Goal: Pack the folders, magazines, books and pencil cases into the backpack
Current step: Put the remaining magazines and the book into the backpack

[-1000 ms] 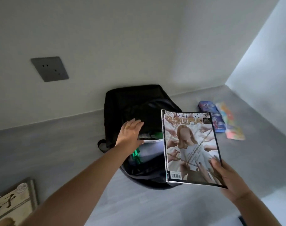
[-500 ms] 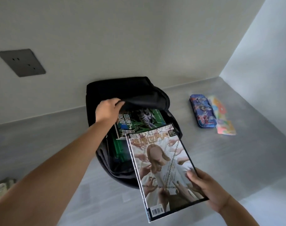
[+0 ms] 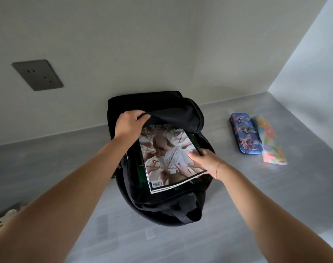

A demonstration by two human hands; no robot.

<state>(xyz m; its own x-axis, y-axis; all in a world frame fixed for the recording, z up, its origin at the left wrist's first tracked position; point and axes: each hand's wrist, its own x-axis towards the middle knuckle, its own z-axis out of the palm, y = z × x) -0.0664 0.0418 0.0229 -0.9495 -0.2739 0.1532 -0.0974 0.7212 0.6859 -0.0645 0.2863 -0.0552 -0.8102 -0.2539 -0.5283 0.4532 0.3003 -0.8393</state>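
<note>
Magazine (image 3: 169,158) looks thin, likely floppy and slick: support its long edge. Right hand (image 3: 203,160) grip pinches that edge; left hand (image 3: 130,123) grip holds backpack (image 3: 162,207) flap up.

A black backpack (image 3: 162,109) lies open on the grey table (image 3: 237,196), its top flap held up by the left hand (image 3: 130,123). A glossy magazine (image 3: 169,158), cover up and barcode nearest the camera, sits partly inside the opening over a green-covered item (image 3: 140,171), the right hand (image 3: 205,161) gripping its right edge. A blue pencil case (image 3: 244,136) and a multicoloured pencil case (image 3: 272,145) lie side by side to the right.
</note>
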